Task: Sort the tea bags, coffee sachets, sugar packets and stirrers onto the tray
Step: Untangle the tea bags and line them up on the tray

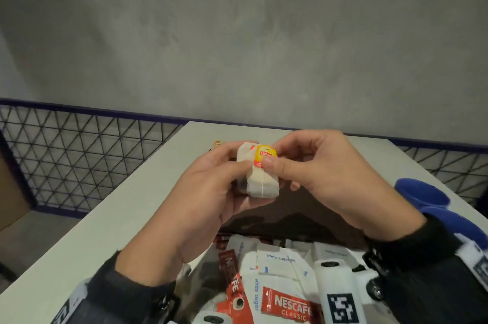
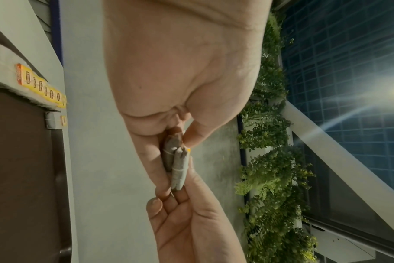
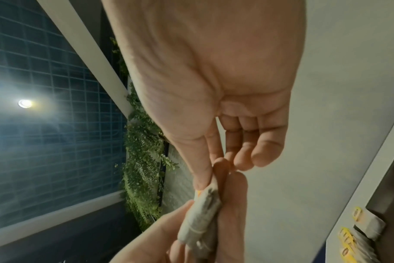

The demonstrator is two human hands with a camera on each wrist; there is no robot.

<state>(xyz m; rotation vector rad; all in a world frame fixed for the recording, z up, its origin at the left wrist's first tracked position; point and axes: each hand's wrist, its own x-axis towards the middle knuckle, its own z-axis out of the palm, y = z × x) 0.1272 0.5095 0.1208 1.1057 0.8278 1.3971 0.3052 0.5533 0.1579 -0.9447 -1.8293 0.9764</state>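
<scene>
Two white tea bags (image 1: 261, 185) are held together above the dark brown tray (image 1: 303, 207). My left hand (image 1: 239, 166) grips them from the left, thumb on the front. My right hand (image 1: 272, 156) pinches their yellow and red tag (image 1: 264, 156) between thumb and forefinger. The left wrist view shows the bags (image 2: 179, 170) edge-on between both hands, and a row of tea bags (image 2: 40, 87) standing at the tray's (image 2: 23, 160) far edge. The right wrist view shows the same row (image 3: 349, 240). Red coffee sachets (image 1: 289, 309) and white sugar packets (image 1: 277, 260) lie piled nearest me.
The tray rests on a white table (image 1: 132, 204). A blue object (image 1: 422, 197) sits at the table's right edge. A black wire mesh fence (image 1: 79, 154) runs behind and to the left of the table. A grey wall rises beyond.
</scene>
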